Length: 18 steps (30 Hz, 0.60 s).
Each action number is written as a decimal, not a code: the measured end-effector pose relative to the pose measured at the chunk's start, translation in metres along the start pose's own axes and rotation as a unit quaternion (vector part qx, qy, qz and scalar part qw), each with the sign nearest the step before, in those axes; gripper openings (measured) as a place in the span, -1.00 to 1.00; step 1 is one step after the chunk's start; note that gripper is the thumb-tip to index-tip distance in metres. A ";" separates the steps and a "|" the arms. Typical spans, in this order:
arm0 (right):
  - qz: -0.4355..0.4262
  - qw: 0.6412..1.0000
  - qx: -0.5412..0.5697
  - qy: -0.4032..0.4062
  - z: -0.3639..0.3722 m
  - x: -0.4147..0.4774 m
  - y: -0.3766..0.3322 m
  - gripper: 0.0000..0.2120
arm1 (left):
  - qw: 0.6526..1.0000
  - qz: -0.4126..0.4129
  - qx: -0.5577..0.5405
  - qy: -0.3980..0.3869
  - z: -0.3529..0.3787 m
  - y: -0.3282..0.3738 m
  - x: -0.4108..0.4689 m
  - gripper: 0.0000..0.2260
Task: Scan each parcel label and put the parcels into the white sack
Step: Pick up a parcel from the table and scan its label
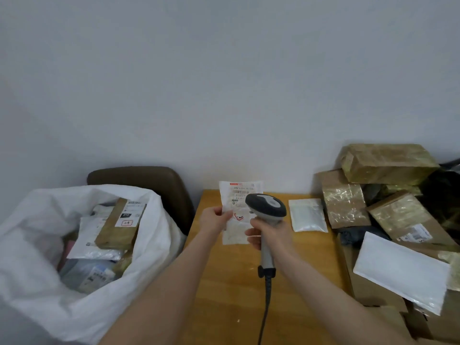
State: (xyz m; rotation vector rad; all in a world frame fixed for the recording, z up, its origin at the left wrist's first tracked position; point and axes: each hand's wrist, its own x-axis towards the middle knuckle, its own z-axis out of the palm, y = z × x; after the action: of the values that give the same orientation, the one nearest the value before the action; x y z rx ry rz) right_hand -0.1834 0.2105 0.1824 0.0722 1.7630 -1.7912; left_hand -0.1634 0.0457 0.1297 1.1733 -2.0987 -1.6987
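My left hand (pixel 214 219) pinches the left edge of a small white parcel bag (pixel 236 207), held upright above the wooden table (pixel 234 282) with its printed label facing me. My right hand (pixel 270 231) grips the handle of a grey and black barcode scanner (pixel 267 207). The scanner's head sits right in front of the label and covers part of it. The white sack (pixel 32 245) stands open at the left and holds several parcels, with a flat brown box (pixel 119 224) on top.
A small white padded bag (pixel 307 215) lies on the table to the right of the scanner. Several brown taped boxes (pixel 385 163) and a white mailer (pixel 400 272) are piled at the right. A dark chair back (pixel 146 179) stands behind the sack. The scanner's cable (pixel 265 310) trails toward me.
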 end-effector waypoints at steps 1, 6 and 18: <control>-0.004 1.000 -0.007 -0.014 0.008 0.002 -0.001 -0.97 | 1.000 0.007 0.010 0.018 -0.011 0.000 -0.003 -0.91; -0.005 0.996 -0.027 -0.081 0.070 0.007 -0.005 -0.94 | 0.992 0.023 0.035 0.117 -0.091 -0.006 -0.009 -0.93; 0.033 0.987 -0.084 -0.133 0.293 0.017 0.033 -0.93 | 0.952 -0.052 0.085 0.290 -0.346 -0.106 0.040 -0.79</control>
State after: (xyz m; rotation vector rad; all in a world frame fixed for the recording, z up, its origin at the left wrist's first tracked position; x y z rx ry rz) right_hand -0.0725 -0.0630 0.1771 -0.1677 1.6885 -1.5205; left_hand 0.0641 -0.2388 0.1335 1.6168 -1.8501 -1.0336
